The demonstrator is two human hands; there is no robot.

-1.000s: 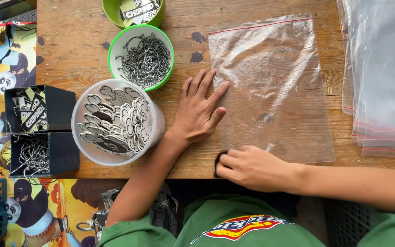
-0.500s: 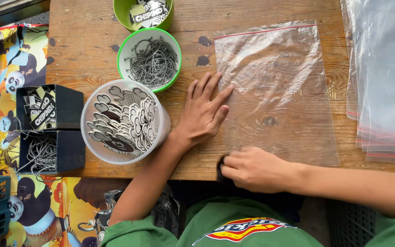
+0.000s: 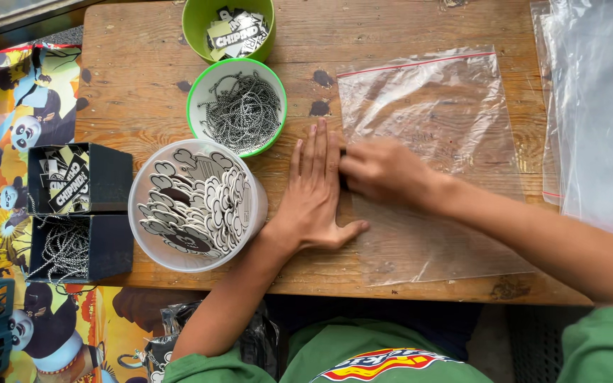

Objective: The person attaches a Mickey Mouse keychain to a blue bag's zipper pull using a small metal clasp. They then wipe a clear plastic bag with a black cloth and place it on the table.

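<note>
Wooden tabletop [image 3: 143,92]: left hand [image 3: 317,191] flat, right hand [image 3: 384,170] pinching the clear, flimsy, slippery plastic zip bag [image 3: 434,106] mid-frame; best gripped at its edge

Green bowl of chains [image 3: 238,106] beside white tub [image 3: 196,206]

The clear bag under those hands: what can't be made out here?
- Head view: whatever the right hand pinches at the bag edge is hidden by its fingers.
- The bag's left edge lies under the left hand.
- The bag pile is cut off by the right edge.
- The white tub pieces are too small to identify.
</note>
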